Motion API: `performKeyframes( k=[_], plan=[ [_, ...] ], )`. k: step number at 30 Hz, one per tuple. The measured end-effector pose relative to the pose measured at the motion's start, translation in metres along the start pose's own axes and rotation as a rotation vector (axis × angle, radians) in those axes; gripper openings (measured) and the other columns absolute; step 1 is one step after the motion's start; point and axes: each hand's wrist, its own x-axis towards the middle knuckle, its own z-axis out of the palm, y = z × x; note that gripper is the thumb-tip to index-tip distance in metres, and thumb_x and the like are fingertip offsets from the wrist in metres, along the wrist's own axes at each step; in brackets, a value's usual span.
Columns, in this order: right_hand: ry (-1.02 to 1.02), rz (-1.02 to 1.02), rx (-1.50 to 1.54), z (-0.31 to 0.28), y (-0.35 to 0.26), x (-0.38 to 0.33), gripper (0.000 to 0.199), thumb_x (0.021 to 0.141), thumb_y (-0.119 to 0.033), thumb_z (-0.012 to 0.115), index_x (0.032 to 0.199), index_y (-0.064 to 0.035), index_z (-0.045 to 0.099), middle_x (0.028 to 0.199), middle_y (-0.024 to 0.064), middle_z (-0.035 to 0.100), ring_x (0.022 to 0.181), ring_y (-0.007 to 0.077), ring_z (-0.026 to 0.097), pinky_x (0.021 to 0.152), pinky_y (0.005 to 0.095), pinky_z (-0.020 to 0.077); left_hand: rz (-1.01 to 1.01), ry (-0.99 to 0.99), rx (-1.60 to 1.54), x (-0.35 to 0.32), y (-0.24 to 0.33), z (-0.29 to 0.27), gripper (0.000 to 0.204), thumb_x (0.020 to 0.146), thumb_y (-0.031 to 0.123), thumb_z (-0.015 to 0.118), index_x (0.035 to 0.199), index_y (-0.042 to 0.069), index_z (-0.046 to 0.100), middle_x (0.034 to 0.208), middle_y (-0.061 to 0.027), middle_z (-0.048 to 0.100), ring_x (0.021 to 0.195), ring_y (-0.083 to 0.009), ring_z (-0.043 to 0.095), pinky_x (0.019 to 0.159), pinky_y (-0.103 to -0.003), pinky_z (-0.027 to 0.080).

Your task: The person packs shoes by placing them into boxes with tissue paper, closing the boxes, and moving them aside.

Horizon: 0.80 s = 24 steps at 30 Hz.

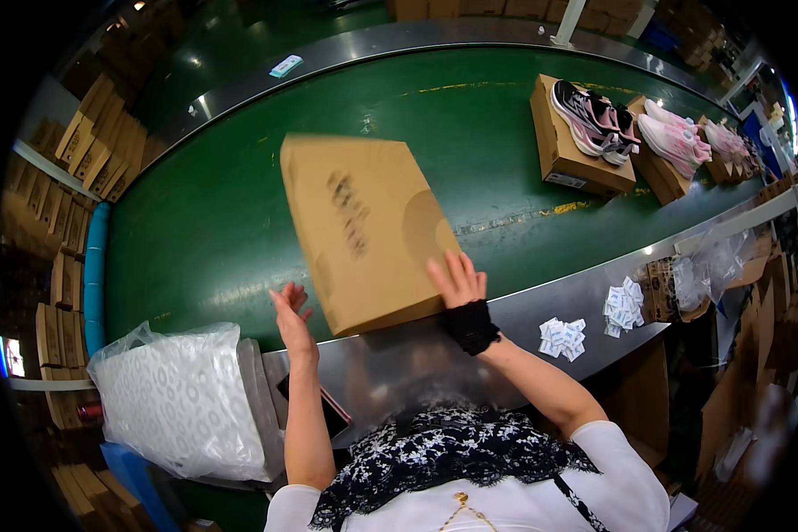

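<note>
Over the green belt [195, 222] & metal rim [516, 309], brown box [363, 235], slightly blurred. R hand [459, 282] on its near-R corner — fingers spread, unclenched. L hand [294, 321] just beside its L side, fingers released, slightly curled — clear plastic bag [182, 399] w/ ring-patterned contents nearby, pinkish shoes [590, 124] far R.

In front of you, the box [372, 235] is showing a broad tan cardboard face that is looking closed. Dark, blurred printing is running down its middle, and a darker tan round patch is spreading along its right side. The box is slanting, its far end leaning to your left over the green belt [195, 239], its near end reaching toward the metal edge [523, 315]. You are not seeing clearly whether it is resting or being lifted.
</note>
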Motion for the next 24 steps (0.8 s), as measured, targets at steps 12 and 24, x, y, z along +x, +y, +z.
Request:
performKeyframes(
  k=[12,24],
  plan=[
    [-0.199,-0.15,-0.212,-0.034,-0.02,0.045,0.059,0.065,-0.006,0.053,0.12,-0.0254,0.046,0.124,0.012,0.041,0.116,0.0328,0.035,0.082,0.045,0.0341,-0.449,-0.495,-0.14,0.005,0.011,0.006,0.07,0.073,0.058,0.048,0.122,0.009,0.042,0.118,-0.0116,0.047,0.104,-0.0252,0.047,0.083,-0.04,0.039],
    [0.198,0.009,0.323,-0.098,0.007,0.039,0.054,0.073,-0.008,0.057,0.123,-0.0035,0.036,0.119,0.0211,0.038,0.109,0.0361,0.04,0.091,0.0387,0.0345,-0.445,-0.47,-0.559,-0.069,0.096,-0.041,0.059,0.074,0.055,0.043,0.115,0.013,0.047,0.11,-0.0083,0.051,0.097,-0.0266,0.049,0.076,-0.048,0.041]
  ],
)
